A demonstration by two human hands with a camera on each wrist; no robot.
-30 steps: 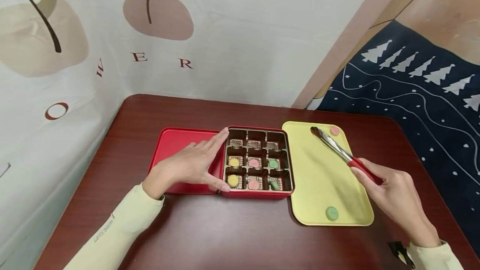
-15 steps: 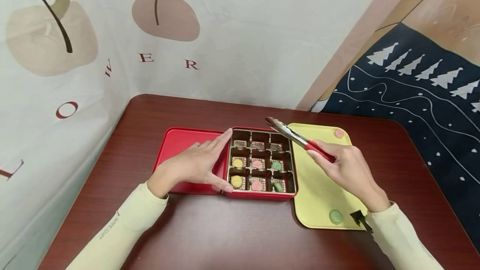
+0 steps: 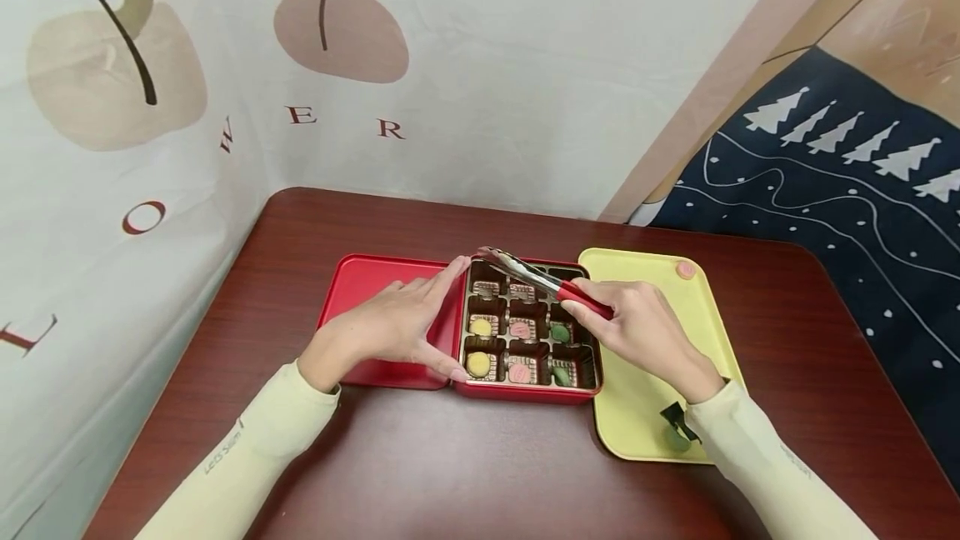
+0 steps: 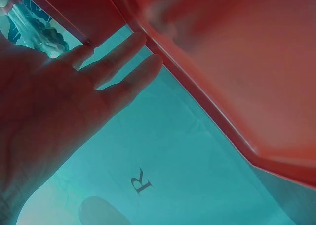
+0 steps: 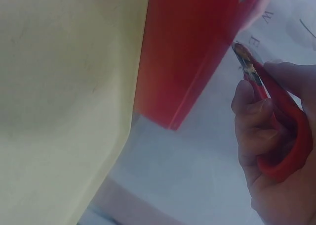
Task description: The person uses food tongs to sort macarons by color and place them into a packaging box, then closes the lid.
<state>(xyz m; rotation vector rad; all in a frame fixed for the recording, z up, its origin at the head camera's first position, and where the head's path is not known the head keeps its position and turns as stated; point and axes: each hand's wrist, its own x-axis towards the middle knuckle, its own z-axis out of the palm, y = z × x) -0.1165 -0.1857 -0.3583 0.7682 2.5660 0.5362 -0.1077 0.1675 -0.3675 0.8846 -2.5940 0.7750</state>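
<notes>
My right hand point(image 3: 641, 327) grips red-handled metal tongs point(image 3: 528, 273) by the handle, their tips over the back-left compartment of a red tin box point(image 3: 525, 394). I cannot tell what is between the tips. A dark divided insert fills the box. Yellow macarons point(image 3: 478, 364), pink macarons point(image 3: 519, 373) and green macarons point(image 3: 559, 332) sit in its middle and front rows. With straight, spread fingers, my left hand point(image 3: 378, 336) spans the box's left side, thumb at the front corner and forefinger at the back corner. In the right wrist view, my fingers wrap the tongs point(image 5: 284, 116).
A red lid point(image 3: 363, 282) lies left of the box, partly under the left hand. To the right is a yellow tray point(image 3: 618, 415) bearing a pink macaron point(image 3: 686, 270) and a green macaron point(image 3: 677, 440). A printed cloth point(image 3: 517, 107) hangs behind the brown table point(image 3: 420, 457).
My right hand has carried the tongs leftward from above the yellow tray to the back-left of the box. My left hand keeps its place at the box's left side.
</notes>
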